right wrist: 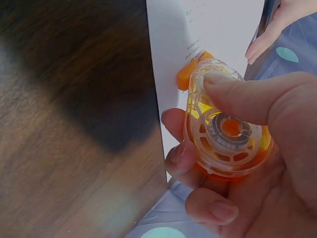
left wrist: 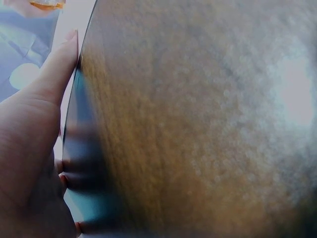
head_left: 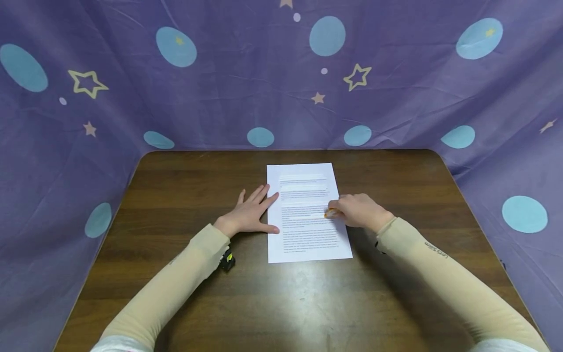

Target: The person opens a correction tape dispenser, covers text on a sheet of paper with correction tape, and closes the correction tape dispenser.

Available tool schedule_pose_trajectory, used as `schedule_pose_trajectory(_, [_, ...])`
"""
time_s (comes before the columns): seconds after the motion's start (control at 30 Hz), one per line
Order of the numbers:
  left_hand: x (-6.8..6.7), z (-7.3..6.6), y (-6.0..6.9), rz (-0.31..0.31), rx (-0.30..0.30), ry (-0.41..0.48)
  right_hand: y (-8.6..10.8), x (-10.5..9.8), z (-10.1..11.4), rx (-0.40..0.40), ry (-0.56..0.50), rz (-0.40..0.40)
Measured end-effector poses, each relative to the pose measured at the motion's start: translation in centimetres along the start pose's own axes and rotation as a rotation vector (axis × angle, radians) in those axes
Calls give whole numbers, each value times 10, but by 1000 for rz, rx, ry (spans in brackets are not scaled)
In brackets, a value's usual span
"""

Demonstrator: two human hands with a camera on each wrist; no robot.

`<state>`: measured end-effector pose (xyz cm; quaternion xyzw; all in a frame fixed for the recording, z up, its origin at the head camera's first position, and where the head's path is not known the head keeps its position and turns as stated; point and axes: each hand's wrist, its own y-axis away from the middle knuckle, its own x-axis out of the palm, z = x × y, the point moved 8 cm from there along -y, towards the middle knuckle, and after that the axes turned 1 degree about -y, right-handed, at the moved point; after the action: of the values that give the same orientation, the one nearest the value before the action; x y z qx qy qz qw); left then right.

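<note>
A printed sheet of paper [head_left: 308,239] lies on the wooden table, with lines of text and some blank white bands near its top. My left hand [head_left: 248,214] rests spread at the sheet's left edge, its thumb and fingertips on the paper. In my right hand [head_left: 361,211], over the sheet's right side, is a clear and orange correction tape dispenser [right wrist: 228,144]. The right wrist view shows the thumb on one face of it and the fingers curled behind, with its orange tip [right wrist: 185,77] by the printed text.
The brown table [head_left: 198,176] extends around the sheet. Behind and beside it hangs a purple curtain [head_left: 211,98] with blue dots and stars. A small black device [head_left: 227,260] is at the left wrist.
</note>
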<state>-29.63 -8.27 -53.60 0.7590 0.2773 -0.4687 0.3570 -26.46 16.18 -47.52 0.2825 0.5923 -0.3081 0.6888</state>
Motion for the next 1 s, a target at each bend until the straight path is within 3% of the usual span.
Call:
schedule_pose_trajectory(0.23, [3,4,-3,9,-7,15,5,-1,-6,26,5,11])
schedule_pose_trajectory(1.0, [-1,0,-2,-5,-6,15,13,-1,-16,59,-11,37])
